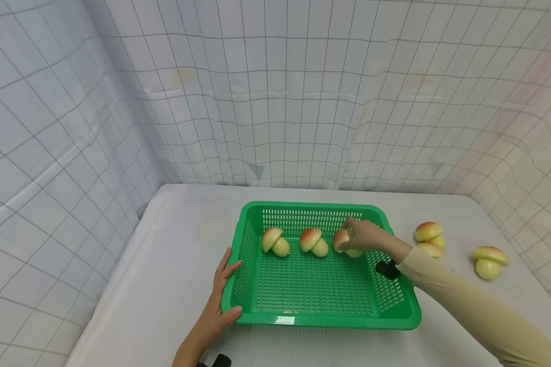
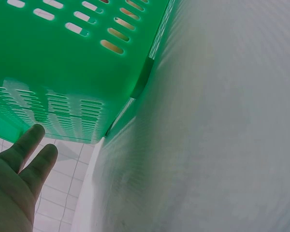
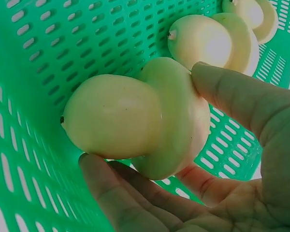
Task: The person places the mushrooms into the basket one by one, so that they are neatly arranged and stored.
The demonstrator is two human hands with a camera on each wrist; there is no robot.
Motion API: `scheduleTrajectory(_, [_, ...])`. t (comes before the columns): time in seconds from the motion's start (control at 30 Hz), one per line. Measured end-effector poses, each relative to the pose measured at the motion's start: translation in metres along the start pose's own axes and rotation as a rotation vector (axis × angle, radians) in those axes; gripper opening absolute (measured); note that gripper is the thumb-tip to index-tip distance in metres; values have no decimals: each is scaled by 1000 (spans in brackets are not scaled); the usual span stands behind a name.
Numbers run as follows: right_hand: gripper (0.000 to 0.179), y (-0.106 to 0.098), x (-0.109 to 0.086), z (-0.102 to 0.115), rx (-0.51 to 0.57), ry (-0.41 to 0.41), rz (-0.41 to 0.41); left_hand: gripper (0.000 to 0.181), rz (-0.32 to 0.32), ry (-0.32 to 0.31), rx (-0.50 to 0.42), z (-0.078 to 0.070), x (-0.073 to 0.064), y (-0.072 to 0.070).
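Note:
Inside the green plastic basket, my right hand holds a toy mushroom near the back right. In the right wrist view the thumb lies against its red-and-yellow cap and the fingers curl under it. To its left, in a row, lie a middle mushroom and a left mushroom, both tipped over. My left hand rests at the basket's left side, thumb on the rim near the front corner, fingers straight and spread. The left wrist view shows two of its fingers beside the perforated wall.
Right of the basket, a mushroom lies beside another cap, partly hidden by my right arm. Farther right is one more mushroom. The white table is bounded by gridded white curtains behind and at the sides.

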State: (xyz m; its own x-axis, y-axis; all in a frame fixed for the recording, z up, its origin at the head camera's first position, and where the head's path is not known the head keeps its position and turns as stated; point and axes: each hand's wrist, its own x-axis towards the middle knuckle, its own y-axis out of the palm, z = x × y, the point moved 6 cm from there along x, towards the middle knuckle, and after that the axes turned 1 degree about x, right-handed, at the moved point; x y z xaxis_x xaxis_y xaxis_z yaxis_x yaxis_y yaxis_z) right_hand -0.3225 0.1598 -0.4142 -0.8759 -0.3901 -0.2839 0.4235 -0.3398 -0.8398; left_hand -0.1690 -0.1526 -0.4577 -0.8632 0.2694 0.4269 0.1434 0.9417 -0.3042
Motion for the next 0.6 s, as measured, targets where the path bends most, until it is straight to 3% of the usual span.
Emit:
scheduleTrajectory(0.37, [57, 0, -2, 3, -25, -13, -21, 75, -1, -3, 2, 1, -1, 0])
scheduleTrajectory(0.6, [60, -8, -8, 15, -98, -72, -60, 75, -1, 2, -3, 0, -1, 0])
